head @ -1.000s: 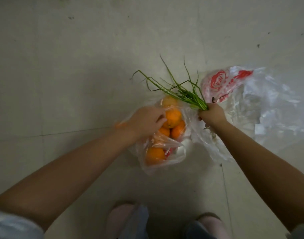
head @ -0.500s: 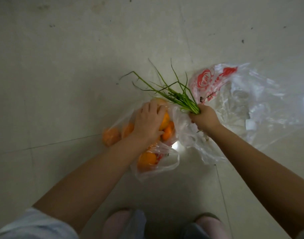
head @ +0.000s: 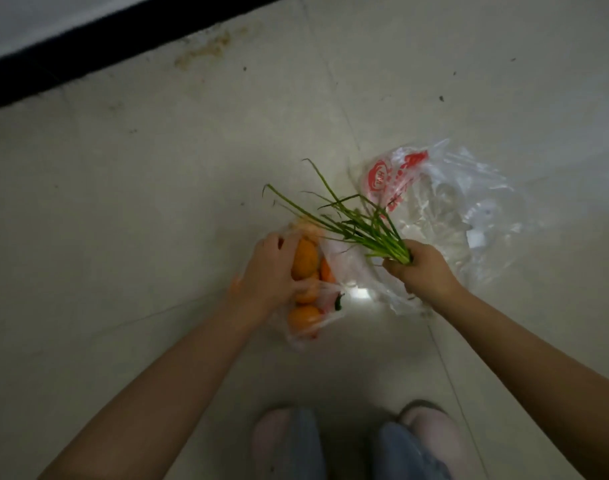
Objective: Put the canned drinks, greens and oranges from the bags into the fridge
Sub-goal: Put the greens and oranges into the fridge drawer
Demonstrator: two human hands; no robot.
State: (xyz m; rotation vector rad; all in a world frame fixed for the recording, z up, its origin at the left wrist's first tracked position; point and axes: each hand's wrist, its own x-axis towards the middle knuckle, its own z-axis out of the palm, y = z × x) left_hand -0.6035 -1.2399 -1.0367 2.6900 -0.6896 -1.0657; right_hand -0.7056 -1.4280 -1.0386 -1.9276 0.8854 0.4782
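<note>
Oranges [head: 305, 260], deep orange, lay in a clear plastic bag [head: 325, 318] with red print beside the left hand [head: 266, 271]. Greens [head: 351, 220], thin green stalks, rose from the right hand [head: 422, 270]. Beyond the right hand lay a second clear bag [head: 452, 209] bearing a red-and-white logo. Floor [head: 123, 220]: pale grey-beige tiles, brownish stain far ahead, black strip [head: 88, 53] against white.

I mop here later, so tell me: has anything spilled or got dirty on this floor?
Nothing has spilled. The oranges sit in their bag under the left hand; the right hand grips the greens. A brownish stain marks the floor near the dark strip.
</note>
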